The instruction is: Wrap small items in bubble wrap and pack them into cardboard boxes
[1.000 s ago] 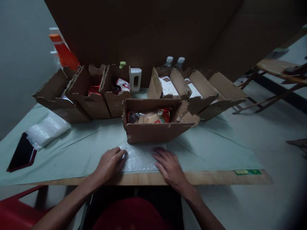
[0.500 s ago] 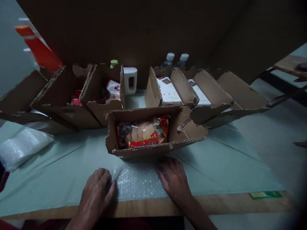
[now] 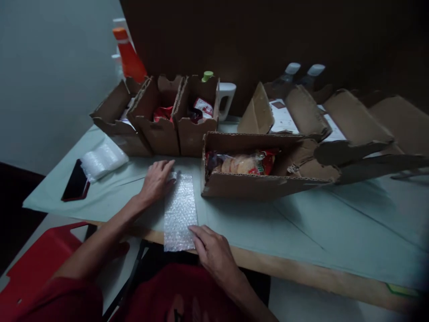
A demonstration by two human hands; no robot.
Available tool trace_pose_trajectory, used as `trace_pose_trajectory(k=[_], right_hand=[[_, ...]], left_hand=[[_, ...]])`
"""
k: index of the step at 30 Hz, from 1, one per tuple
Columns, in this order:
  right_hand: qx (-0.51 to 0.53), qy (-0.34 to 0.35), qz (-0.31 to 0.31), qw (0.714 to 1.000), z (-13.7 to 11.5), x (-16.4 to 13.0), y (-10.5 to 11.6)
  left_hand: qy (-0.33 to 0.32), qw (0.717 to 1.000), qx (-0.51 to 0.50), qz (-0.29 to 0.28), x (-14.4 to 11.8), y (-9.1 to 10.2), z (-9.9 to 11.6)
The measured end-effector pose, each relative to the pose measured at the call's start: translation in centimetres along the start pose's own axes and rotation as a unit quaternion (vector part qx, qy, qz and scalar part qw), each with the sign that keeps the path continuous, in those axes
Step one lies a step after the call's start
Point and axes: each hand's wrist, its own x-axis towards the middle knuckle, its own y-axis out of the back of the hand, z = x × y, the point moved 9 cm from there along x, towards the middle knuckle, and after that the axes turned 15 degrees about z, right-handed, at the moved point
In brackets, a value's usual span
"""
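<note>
Snack packet (image 3: 241,163) print blurred; nothing legible.

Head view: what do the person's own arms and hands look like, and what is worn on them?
Both are bare: the left hand and right hand show no gloves, rings or watch. A red sleeve covers the left upper arm; both forearms are uncovered.

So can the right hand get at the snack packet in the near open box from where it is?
Probably yes: the right hand rests at the bubble wrap's near end, and the cardboard box holding the snack packet is open-topped, nothing between.
</note>
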Motion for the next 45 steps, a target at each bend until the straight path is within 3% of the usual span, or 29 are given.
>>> trace_pose_trajectory(k=[3,7,10,13,16,18,20,22,25,29,32,35,40,43,45], right_hand=[[0.034,-0.037,0.009,0.999,0.7,0.1,-0.1],[0.169,-0.151,0.024,0.974,2.3,-0.2,0.1],[0.246,-0.223,0.000,0.943,2.8,-0.2,-0.6],[0.273,-0.224,-0.005,0.936,2.6,-0.1,-0.5],[0.245,-0.172,0.062,0.952,2.4,-0.4,1.1],[0.168,-0.079,0.115,0.976,1.2,-0.5,2.5],[0.056,0.056,0.132,0.988,-1.2,-0.3,2.8],[-0.054,0.171,0.106,0.978,-3.1,0.3,1.6],[-0.161,0.250,0.062,0.953,-3.8,1.7,-0.6],[-0.178,0.275,0.048,0.943,-3.9,2.7,-1.3],[-0.152,0.245,0.020,0.957,-4.0,2.6,-1.1],[-0.115,0.197,0.012,0.974,-3.9,2.9,-0.6],[-0.147,0.217,0.129,0.956,-4.2,3.0,1.6],[-0.166,0.267,0.106,0.944,-4.5,2.5,0.6],[-0.171,0.276,0.077,0.943,-4.2,2.6,-0.3]], left_hand=[[-0.089,0.993,-0.081,-0.007,-3.8,1.6,1.7],[-0.160,0.963,-0.189,-0.104,-13.4,3.8,5.0],[-0.147,0.969,-0.190,-0.059,-16.7,4.2,6.5],[-0.020,0.980,-0.199,0.019,-15.7,3.0,5.1],[0.139,0.967,-0.213,-0.001,-13.9,0.9,2.3],[0.192,0.957,-0.213,-0.033,-12.9,0.0,1.2],[0.207,0.958,-0.195,-0.048,-12.3,-0.3,0.7],[0.201,0.964,-0.163,-0.054,-11.9,-0.6,0.6],[0.159,0.980,-0.118,-0.025,-11.6,-0.2,1.1],[0.041,0.990,-0.091,0.098,-12.6,3.1,3.1],[-0.041,0.989,-0.116,0.082,-14.2,4.1,4.9],[-0.030,0.986,-0.153,0.056,-14.7,3.5,4.8],[0.017,0.983,-0.167,0.075,-12.4,1.5,3.1],[0.011,0.988,-0.119,0.096,-11.5,1.0,2.7],[-0.004,0.988,-0.089,0.128,-11.7,1.8,2.8]])
